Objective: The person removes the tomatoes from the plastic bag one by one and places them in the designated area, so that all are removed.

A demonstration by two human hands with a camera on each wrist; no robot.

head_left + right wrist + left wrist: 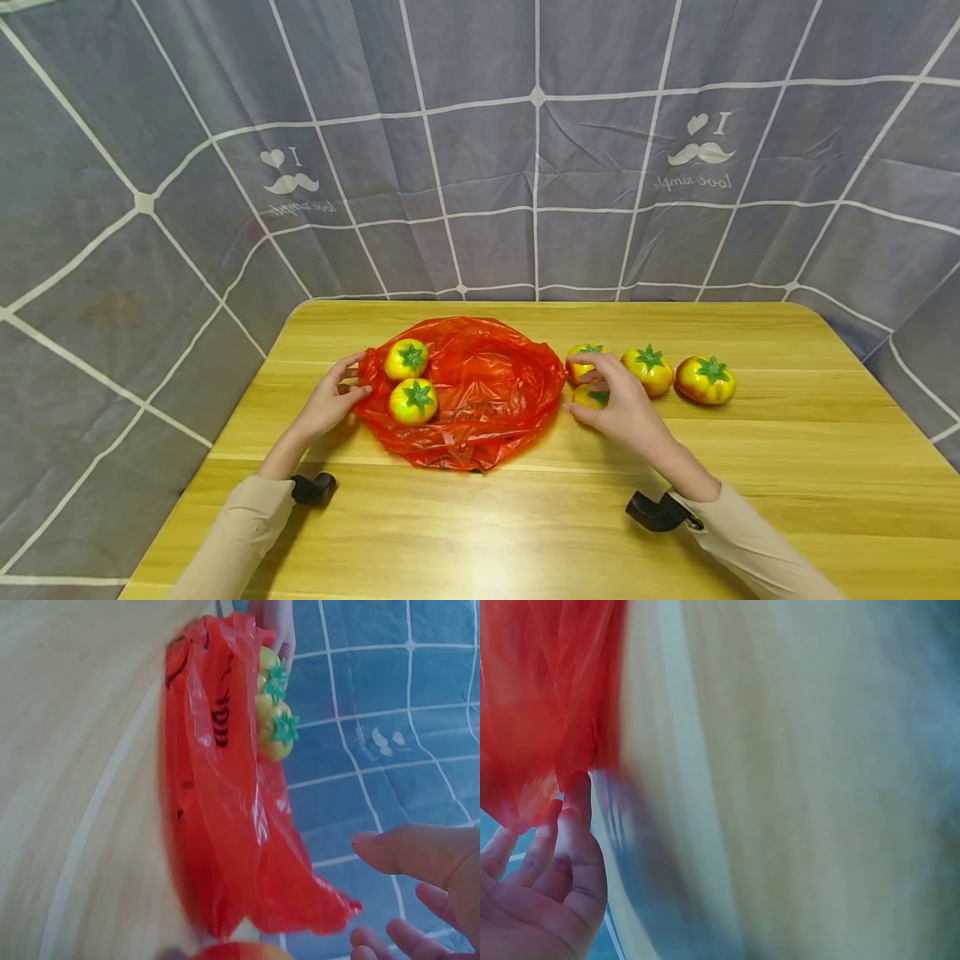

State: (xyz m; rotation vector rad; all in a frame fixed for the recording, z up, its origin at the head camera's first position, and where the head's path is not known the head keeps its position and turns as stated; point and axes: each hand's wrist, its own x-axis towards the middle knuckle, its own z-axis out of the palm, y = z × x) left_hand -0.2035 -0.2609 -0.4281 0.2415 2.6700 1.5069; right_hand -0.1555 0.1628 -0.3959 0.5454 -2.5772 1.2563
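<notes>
Red plastic bag point(487, 392) spread on wooden table point(480, 533), left of centre, nearer the far edge than the near one. On the bag's left part, two yellow fruits point(413, 403) with green leafy tops, side by side, one nearer the far edge.

Left hand point(326, 407) at the bag's left rim, fingers bent, tips touching the plastic — cannot tell whether they pinch it. Right hand point(618, 402) just beyond the bag's right side, thumb and fingers wide apart, nothing gripped. It is at a pair of fruits point(578, 368) partly hidden by it; contact cannot be told. Farther toward the table's right edge: a yellow-orange fruit point(651, 375), then a redder fruit point(703, 383), near each other.

Both arms in beige sleeves point(251, 508), black device point(663, 512) at each wrist. Behind the far edge — grey curtain point(480, 167), white grid lines, printed moustaches, hearts and mirrored lettering.
</notes>
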